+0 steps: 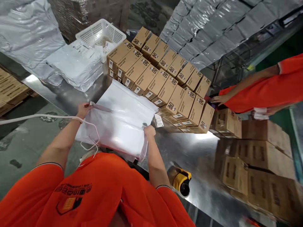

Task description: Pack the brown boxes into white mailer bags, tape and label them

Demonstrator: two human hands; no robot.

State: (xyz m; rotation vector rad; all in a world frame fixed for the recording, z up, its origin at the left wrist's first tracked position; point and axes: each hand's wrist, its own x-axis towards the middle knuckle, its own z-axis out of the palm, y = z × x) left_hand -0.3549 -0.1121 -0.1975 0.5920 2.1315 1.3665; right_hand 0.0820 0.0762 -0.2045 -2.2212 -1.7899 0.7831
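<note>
A white plastic mailing bag (118,116) lies spread on the metal table in front of me. My left hand (84,110) is closed on its left edge, and a white cord (59,117) runs across that wrist. On the opposite side, my right hand (149,131) pinches the bag's right edge. Just beyond the right hand is a small white label (158,120), beside the rows of small brown cardboard boxes (163,90). Whether anything is inside the bag I cannot tell.
Stacked white bags (75,61) and a white plastic basket (101,34) stand at the back left. A yellow-and-black tool (182,183) lies right of me on the metal table (201,176). Larger cartons (258,154) and a co-worker's orange sleeve (292,67) are at the right.
</note>
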